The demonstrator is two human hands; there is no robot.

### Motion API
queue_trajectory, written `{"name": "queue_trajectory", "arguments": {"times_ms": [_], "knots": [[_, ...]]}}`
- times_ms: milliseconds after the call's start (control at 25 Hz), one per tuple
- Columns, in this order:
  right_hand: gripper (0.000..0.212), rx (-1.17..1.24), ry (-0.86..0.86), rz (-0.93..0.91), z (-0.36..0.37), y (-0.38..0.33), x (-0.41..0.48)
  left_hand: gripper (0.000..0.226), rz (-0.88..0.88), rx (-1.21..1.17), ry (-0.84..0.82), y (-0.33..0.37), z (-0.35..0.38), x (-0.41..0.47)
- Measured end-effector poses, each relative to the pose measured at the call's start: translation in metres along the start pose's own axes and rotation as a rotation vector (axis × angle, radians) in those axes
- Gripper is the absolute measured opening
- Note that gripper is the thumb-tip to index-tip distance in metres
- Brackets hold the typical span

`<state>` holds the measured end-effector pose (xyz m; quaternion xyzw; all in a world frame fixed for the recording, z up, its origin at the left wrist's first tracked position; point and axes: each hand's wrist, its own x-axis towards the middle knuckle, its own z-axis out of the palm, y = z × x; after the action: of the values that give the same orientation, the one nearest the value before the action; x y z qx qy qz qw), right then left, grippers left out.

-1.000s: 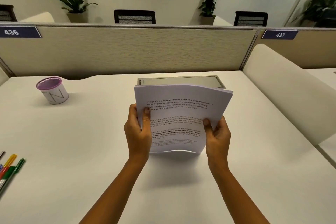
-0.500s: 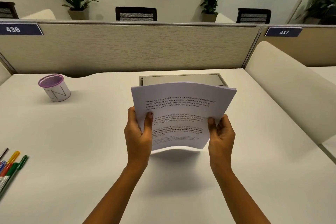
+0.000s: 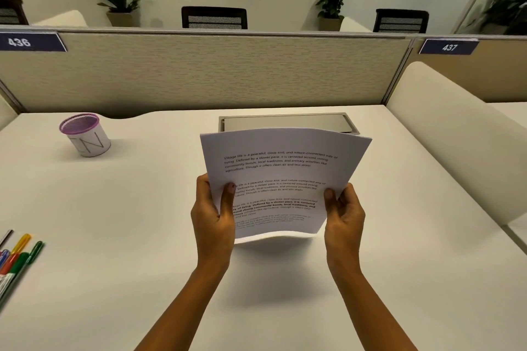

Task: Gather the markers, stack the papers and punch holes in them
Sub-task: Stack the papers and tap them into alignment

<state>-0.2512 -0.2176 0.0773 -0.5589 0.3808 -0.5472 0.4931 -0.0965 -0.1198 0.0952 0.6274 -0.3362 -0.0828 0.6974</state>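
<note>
- Stack of papers (image 3: 285,179): printed sheets held upright at frame centre, above the desk (image 3: 114,236), bowed, edges near flush.
- Left hand (image 3: 212,216) grips the stack's left edge, thumb on the front sheet. Right hand (image 3: 343,216) grips the right edge the same way.
- Judgement: the stacking looks almost done and the sheets are probably being squared.
- Punching is not begun; no hole punch is in view.
- Markers (image 3: 17,256) lie loose at lower left, well apart from the purple-rimmed pen cup (image 3: 85,134) at upper left; gathering is still to do.
- Grey desk hatch (image 3: 285,122) sits just behind the stack.
- Against the earlier frames: same two-handed hold and place; the view has shifted a little and shows more of the markers.
</note>
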Motion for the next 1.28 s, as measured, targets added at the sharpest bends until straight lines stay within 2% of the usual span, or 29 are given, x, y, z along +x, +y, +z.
{"name": "queue_trajectory", "arguments": {"times_ms": [240, 360, 480, 520, 680, 800, 920, 1040, 1160, 1200, 1280], "knots": [[0.014, -0.050, -0.009, 0.046, -0.005, 0.018, -0.009, 0.019, -0.079, 0.028, -0.044, -0.021, -0.002, -0.018], [0.014, -0.068, -0.024, 0.019, -0.010, 0.020, -0.007, 0.005, -0.042, 0.028, 0.013, -0.021, -0.007, -0.017], [0.011, -0.072, 0.000, 0.036, -0.017, 0.018, -0.005, 0.001, -0.024, -0.050, 0.077, -0.013, -0.011, -0.008], [0.018, -0.065, 0.026, 0.065, -0.020, 0.019, -0.006, 0.005, -0.028, -0.089, 0.103, -0.010, -0.011, -0.005], [0.056, 0.132, 0.056, 0.345, -0.016, 0.030, -0.022, 0.020, -0.100, -0.264, 0.197, 0.000, -0.009, 0.008], [0.050, 0.404, -0.091, 0.501, 0.002, 0.034, -0.033, 0.023, -0.205, -0.380, 0.225, -0.001, -0.004, 0.008], [0.041, 0.535, -0.192, 0.450, 0.013, 0.027, -0.032, 0.026, -0.276, -0.435, 0.176, -0.006, -0.008, 0.003], [0.026, 0.434, -0.149, 0.344, 0.007, 0.019, -0.020, 0.032, -0.314, -0.584, 0.050, -0.015, -0.026, 0.007], [0.017, 0.200, -0.120, 0.276, -0.009, 0.012, -0.004, 0.035, -0.420, -0.733, 0.038, -0.025, -0.062, 0.023], [0.016, 0.119, -0.122, 0.254, -0.015, 0.011, 0.001, 0.034, -0.425, -0.695, 0.020, -0.028, -0.076, 0.027], [0.015, -0.024, -0.128, 0.212, -0.025, 0.009, 0.008, 0.026, -0.340, -0.398, -0.096, -0.031, -0.097, 0.035]]}}
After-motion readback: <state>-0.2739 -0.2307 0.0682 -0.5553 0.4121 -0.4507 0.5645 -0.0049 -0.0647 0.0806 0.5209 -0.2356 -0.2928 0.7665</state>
